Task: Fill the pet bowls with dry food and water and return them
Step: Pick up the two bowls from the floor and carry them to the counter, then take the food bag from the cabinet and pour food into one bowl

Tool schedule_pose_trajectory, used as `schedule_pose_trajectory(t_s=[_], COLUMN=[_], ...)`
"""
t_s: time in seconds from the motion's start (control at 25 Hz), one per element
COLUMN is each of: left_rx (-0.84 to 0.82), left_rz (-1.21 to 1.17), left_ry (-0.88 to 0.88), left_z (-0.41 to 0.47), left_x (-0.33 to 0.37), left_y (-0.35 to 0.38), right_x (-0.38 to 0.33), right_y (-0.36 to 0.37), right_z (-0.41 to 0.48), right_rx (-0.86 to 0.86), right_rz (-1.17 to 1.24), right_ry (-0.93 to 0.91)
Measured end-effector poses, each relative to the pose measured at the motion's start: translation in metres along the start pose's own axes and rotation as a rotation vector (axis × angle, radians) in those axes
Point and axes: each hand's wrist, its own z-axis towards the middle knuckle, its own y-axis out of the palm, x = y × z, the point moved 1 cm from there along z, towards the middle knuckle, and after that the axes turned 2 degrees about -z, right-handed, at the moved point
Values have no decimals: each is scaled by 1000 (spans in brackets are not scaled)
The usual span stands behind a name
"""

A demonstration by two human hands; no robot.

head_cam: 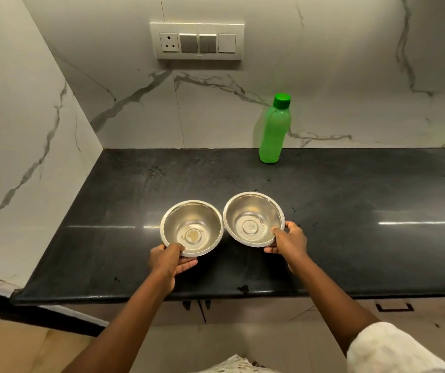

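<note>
Over the counter (323,211), each hand's grip closed on a bowl rim: left hand (169,258), left bowl (191,228); right hand (288,242), right bowl (253,219)

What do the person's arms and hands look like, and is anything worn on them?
Both forearms are bare, and no gloves, rings, watch or bracelets show on the left hand or the right hand. A white, soft-looking sleeve covers the right upper arm at the bottom right corner. No sleeve shows on the left arm within the frame.
</note>
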Motion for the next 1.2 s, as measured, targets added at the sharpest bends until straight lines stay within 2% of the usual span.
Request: schedule_pose_trajectory(t_s=[0.32, 0.68, 0.96, 1.12, 1.2], left_rx=[2, -127, -147, -138, -83], left_rz=[-43, -141, -175, -113, -27], left_ry=[-25, -42, -26, -12, 15], left_z=[10, 3, 0, -3, -2], left_x=[1, 4, 8, 7, 7], left_y=[15, 2, -5, -13, -20], right_x=[-2, -3, -1, 1, 6], right_y=[3, 0, -4, -6, -9], right_z=[15, 2, -14, -21, -24], right_rx=[-30, -87, -74, -67, -59], right_rz=[55, 41, 55, 26, -6], right_ry=[35, 17, 19, 35, 40])
